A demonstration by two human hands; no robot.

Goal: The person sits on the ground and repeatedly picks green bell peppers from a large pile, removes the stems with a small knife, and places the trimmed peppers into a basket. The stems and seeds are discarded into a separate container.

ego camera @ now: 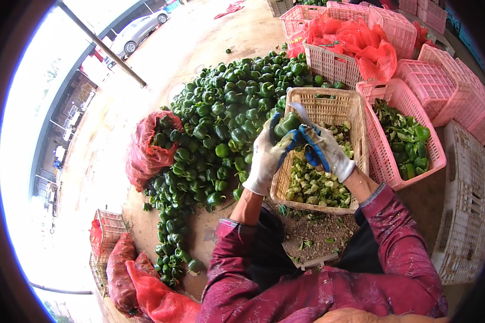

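Observation:
Both my hands wear white knit gloves with blue-coated fingers. My left hand (pixel 271 147) grips a green bell pepper (pixel 287 124) over the beige plastic crate (pixel 279 193). In my right hand (pixel 322 147) is a knife, its pale blade (pixel 301 113) rising beside the pepper; the handle is hidden by the fingers. Below the hands, cut pepper cores and stem ends (pixel 317 183) lie in that crate. A large heap of whole green bell peppers (pixel 230 109) spreads over the floor on the left. To the right, a pink crate (pixel 374 133) holds cut green pepper pieces (pixel 412 145).
A red mesh sack (pixel 147 149) of peppers leans at the heap's left edge. Red mesh bags (pixel 355 40) fill a crate behind. Stacked pink crates (pixel 432 87) and a whitish crate (pixel 467 202) line the right. More filled sacks (pixel 123 274) lie lower left. A pole (pixel 101 42) stands beyond.

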